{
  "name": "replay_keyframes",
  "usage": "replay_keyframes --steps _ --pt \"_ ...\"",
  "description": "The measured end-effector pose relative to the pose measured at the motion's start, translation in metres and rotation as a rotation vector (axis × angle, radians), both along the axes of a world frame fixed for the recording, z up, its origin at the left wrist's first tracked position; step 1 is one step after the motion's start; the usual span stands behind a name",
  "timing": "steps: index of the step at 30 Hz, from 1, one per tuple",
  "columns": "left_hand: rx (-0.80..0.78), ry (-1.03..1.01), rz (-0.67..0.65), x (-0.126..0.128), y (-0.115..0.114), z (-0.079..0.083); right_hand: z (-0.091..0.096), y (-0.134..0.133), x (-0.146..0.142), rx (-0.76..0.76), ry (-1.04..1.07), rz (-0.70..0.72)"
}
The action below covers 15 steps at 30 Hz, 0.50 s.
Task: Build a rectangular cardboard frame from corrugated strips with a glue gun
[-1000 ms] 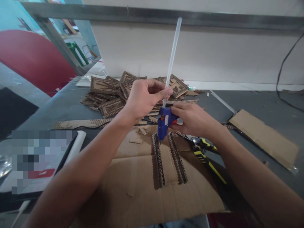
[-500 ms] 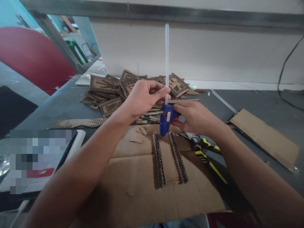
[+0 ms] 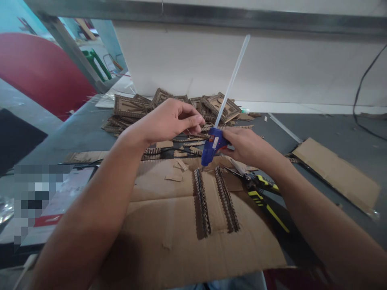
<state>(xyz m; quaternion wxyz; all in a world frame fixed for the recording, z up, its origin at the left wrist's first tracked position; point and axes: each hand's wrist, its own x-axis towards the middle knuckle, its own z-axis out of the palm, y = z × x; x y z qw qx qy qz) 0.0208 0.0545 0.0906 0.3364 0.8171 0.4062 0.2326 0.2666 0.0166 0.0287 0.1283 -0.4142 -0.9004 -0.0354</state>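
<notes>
My right hand [image 3: 244,147] grips a blue glue gun [image 3: 211,147], its nozzle pointing down. A long clear glue stick [image 3: 232,82] rises from the gun's back end and leans to the right. The nozzle is close to the far end of the left of two dark corrugated cardboard strips [image 3: 202,203]; I cannot tell whether it touches. The second strip [image 3: 226,199] stands beside it, on a big flat cardboard sheet [image 3: 163,219]. Left of the gun, my left hand [image 3: 173,119] hovers with thumb and fingertips pinched together, and nothing shows between them.
Black-and-yellow pliers [image 3: 260,189] lie right of the strips. A pile of cardboard pieces [image 3: 133,106] is heaped at the back against the white panel [image 3: 272,68]. A cardboard piece [image 3: 335,173] lies on the right, and a partly blurred-out tablet-like object [image 3: 72,185] on the left.
My left hand has let go of the glue stick and moved left. The glue gun has tilted, its stick now leaning right and its nozzle shifted left towards the left strip's far end.
</notes>
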Motion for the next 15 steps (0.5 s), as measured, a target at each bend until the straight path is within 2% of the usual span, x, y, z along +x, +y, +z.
replay_keyframes --steps 4,7,11,15 --pt "-0.045 0.301 -0.131 -0.011 0.005 0.006 0.001 0.001 -0.001 -0.006 -0.01 -0.019" --pt "-0.129 0.54 -0.266 -0.012 0.008 0.005 0.002 0.001 -0.003 -0.018 -0.043 -0.034" --pt "-0.216 0.734 -0.331 -0.006 0.01 -0.01 0.002 0.003 -0.004 -0.024 -0.078 -0.041" --pt "-0.265 0.755 -0.35 -0.002 0.013 -0.03 0.002 0.004 0.0 -0.018 -0.074 -0.045"
